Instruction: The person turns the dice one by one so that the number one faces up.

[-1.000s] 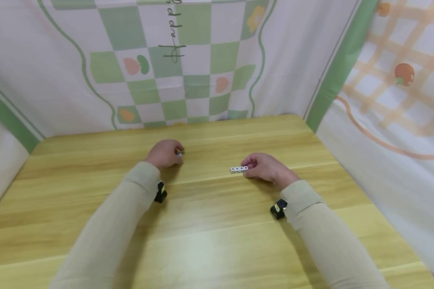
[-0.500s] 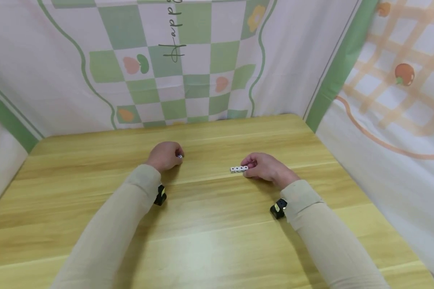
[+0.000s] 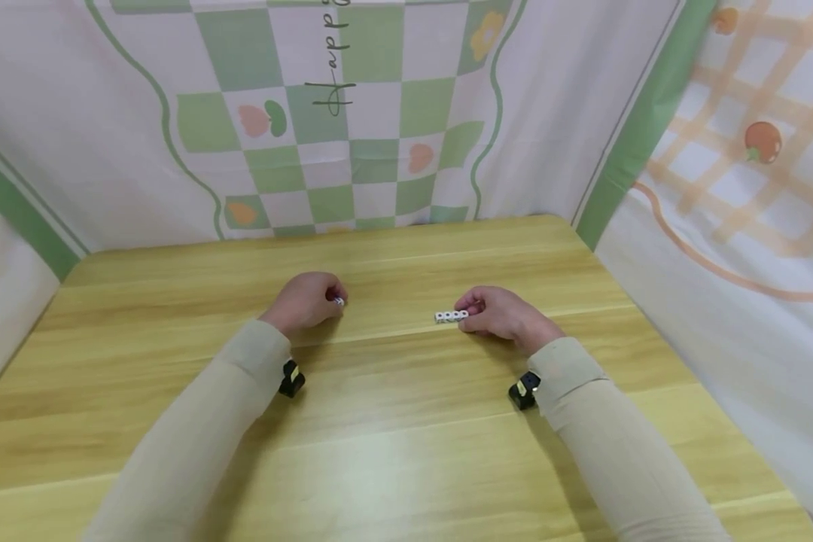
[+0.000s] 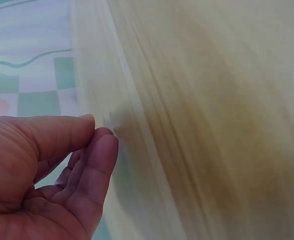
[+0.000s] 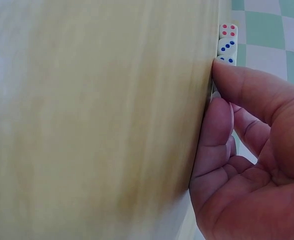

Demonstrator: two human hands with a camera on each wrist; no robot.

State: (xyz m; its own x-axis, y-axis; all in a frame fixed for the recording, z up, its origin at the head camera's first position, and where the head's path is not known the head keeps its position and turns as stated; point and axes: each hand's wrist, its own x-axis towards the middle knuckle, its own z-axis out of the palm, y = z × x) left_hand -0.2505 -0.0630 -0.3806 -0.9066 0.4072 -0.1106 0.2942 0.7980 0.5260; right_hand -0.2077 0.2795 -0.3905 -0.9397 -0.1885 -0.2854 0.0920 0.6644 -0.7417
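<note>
On the right of the table, a short row of white dice (image 3: pixel 449 316) lies side by side. My right hand (image 3: pixel 501 312) holds the row's near end between thumb and fingers. The right wrist view shows dice (image 5: pixel 227 46) with red and blue pips beyond the thumb; the rest of the row is behind the fingers. To the left, my left hand (image 3: pixel 306 301) pinches a single small white die (image 3: pixel 339 301), apart from the row. From the left wrist view, the left hand (image 4: pixel 62 170) has thumb and fingertips together, hiding the die.
Both hands work over a light wooden table (image 3: pixel 393 421). A white and green checked cloth (image 3: pixel 325 135) hangs behind its far edge, and another cloth with orange bands (image 3: pixel 752 188) hangs at the right. Black wrist cameras sit at both cuffs.
My left hand has shifted slightly toward me with the die, which turns within the fingertips. The right hand and the row of dice stay in place. The head view has swung slightly.
</note>
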